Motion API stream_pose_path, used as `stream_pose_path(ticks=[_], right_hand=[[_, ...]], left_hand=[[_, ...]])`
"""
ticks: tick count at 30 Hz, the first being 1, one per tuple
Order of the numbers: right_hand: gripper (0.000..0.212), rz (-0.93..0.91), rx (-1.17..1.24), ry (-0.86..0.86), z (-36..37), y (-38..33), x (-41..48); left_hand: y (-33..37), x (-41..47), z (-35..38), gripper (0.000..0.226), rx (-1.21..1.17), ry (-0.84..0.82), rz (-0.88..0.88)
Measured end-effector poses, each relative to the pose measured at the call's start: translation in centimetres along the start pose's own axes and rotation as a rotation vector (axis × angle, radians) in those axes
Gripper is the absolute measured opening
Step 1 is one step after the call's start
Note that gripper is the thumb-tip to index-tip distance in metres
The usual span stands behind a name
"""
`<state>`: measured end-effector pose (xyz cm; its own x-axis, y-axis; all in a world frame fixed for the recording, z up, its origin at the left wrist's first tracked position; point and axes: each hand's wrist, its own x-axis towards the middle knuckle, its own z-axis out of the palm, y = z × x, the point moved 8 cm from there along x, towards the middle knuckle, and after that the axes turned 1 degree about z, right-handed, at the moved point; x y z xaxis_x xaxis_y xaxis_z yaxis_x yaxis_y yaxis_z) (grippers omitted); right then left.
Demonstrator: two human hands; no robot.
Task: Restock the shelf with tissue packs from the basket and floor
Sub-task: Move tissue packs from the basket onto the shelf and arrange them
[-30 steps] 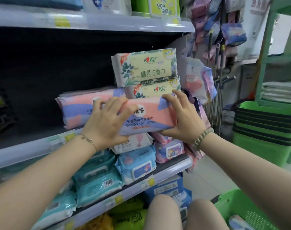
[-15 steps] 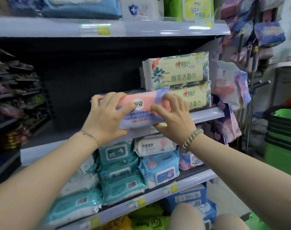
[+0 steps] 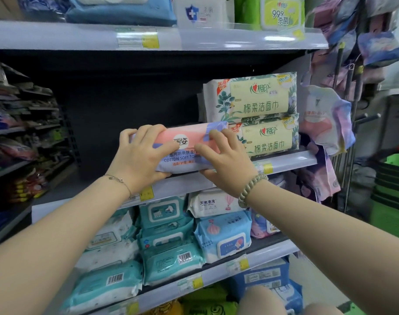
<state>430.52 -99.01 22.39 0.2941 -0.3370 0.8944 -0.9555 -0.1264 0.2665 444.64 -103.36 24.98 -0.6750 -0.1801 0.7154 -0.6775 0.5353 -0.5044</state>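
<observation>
Thin chain bracelet (image 3: 117, 179) left; perhaps jade beads (image 3: 250, 188) right.

Both hands on one pink-and-lilac towel pack (image 3: 189, 137), lying lengthwise at the front edge of the middle shelf (image 3: 289, 162). My left hand (image 3: 139, 155) wraps its left end; my right hand (image 3: 225, 164) curls over its right half. Just beside it, to the right: two stacked cream-and-green packs (image 3: 257, 103). Teal wipes packs (image 3: 171, 246) on the level below.

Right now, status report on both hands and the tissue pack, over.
Left hand and right hand both gripping pink pack. Pack at middle shelf front edge. Two stacked floral packs close on its right.
</observation>
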Motion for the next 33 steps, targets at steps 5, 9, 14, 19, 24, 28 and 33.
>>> stream_pose_path(ticks=[5, 9, 14, 19, 24, 28, 33], right_hand=[[0.06, 0.031, 0.037, -0.006, 0.4, -0.2, -0.1], [0.059, 0.013, 0.053, -0.003, 0.4, -0.7, -0.3], [0.063, 0.001, 0.063, -0.027, 1.0, -1.1, 0.2], [0.065, 0.028, 0.074, -0.021, 1.0, -1.3, 0.7], [0.056, -0.033, 0.058, -0.003, 0.3, -2.3, 1.0], [0.046, -0.06, 0.033, 0.081, -0.7, -3.1, 2.8], [0.044, -0.036, -0.017, 0.191, -1.2, -2.6, 5.0]], left_hand=[[-0.1, 0.3, 0.1, 0.058, 0.008, 0.008, 0.018], [-0.4, 0.2, -0.4, 0.055, -0.001, 0.054, 0.047], [-1.2, -0.4, -0.7, 0.042, -0.009, 0.057, 0.042], [-1.4, -0.5, -0.8, 0.043, 0.001, 0.058, 0.051], [-2.1, -1.0, -2.5, 0.042, 0.002, 0.092, 0.088], [-3.8, -1.1, -3.9, 0.049, 0.029, 0.111, 0.039], [-5.4, 0.3, -4.3, 0.043, 0.042, 0.167, -0.015]])
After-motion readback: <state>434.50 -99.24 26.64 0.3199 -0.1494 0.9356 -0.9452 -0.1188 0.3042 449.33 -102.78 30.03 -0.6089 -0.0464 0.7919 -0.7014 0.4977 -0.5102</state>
